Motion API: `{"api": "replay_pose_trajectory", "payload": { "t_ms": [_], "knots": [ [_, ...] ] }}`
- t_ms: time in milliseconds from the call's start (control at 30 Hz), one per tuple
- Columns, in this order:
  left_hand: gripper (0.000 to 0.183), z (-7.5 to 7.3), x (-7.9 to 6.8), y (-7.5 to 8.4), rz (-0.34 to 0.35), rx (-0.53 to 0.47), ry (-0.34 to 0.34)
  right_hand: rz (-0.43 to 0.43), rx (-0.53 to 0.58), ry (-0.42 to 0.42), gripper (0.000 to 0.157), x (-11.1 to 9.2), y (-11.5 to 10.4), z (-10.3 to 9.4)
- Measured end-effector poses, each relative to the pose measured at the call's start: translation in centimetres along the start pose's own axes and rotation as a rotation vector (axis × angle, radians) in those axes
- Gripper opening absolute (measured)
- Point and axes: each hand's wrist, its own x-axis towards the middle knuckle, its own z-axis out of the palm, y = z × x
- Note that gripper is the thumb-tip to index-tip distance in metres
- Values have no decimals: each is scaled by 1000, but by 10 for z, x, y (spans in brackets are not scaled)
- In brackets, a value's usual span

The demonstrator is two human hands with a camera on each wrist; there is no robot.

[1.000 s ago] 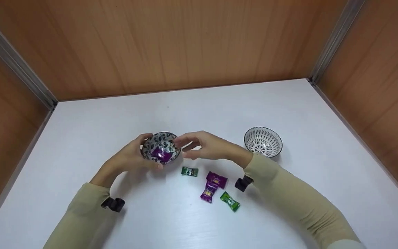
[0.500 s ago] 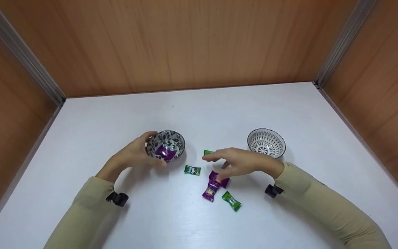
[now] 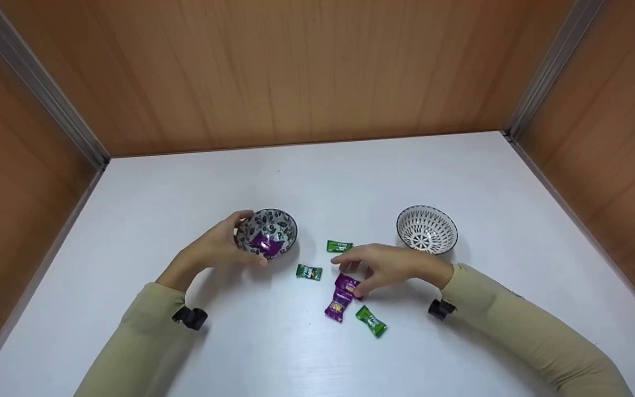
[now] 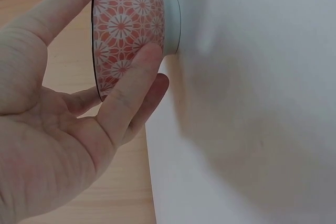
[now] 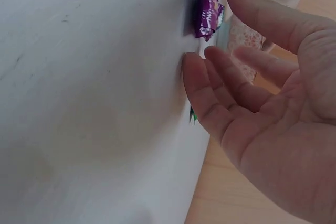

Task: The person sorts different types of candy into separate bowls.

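Observation:
My left hand [image 3: 224,242] grips a small bowl [image 3: 283,225] between thumb and fingers. The bowl has a dark floral pattern inside and a red-and-white flower pattern outside, seen in the left wrist view. Inside it lies a purple-wrapped candy [image 3: 267,244]. Over the table, my right hand [image 3: 392,264] hovers with bent fingers spread around nothing. Its thumb tip overlaps one purple candy [image 3: 346,282], which touches a second purple candy [image 3: 339,305]. A green candy [image 3: 339,246] lies just beyond its fingertips, and another green candy [image 3: 309,272] sits to the left.
A white bowl with dark dashes [image 3: 426,227] stands behind the right forearm. Nearest the person lies a third green candy [image 3: 371,321]. Wooden panels [image 3: 317,71] wall the back and sides of the white table [image 3: 273,353].
My right hand has moved from beside the patterned bowl's rim rightward and toward the person, to the purple candies. The far green candy came into view. My left hand keeps its grip.

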Motion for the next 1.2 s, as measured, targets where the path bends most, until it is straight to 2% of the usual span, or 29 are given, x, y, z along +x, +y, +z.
{"api": "replay_pose_trajectory", "payload": {
  "t_ms": [167,433,500,733,1000,1200],
  "knots": [
    [125,0,-2,-3,-5,-1,15,6,-72,10,73,6,1,3],
    [126,9,3,-1,-9,9,7,82,-92,20,66,2,1,5],
    [125,10,4,-1,-14,10,6,78,-102,18,63,3,2,5],
    [126,5,4,0,-20,11,7,84,-95,37,54,6,2,3],
    [126,0,6,4,-11,13,2,93,-92,57,50,7,0,1],
    [126,0,2,1,-17,17,3,89,-70,46,49,8,1,5]
  ]
}}
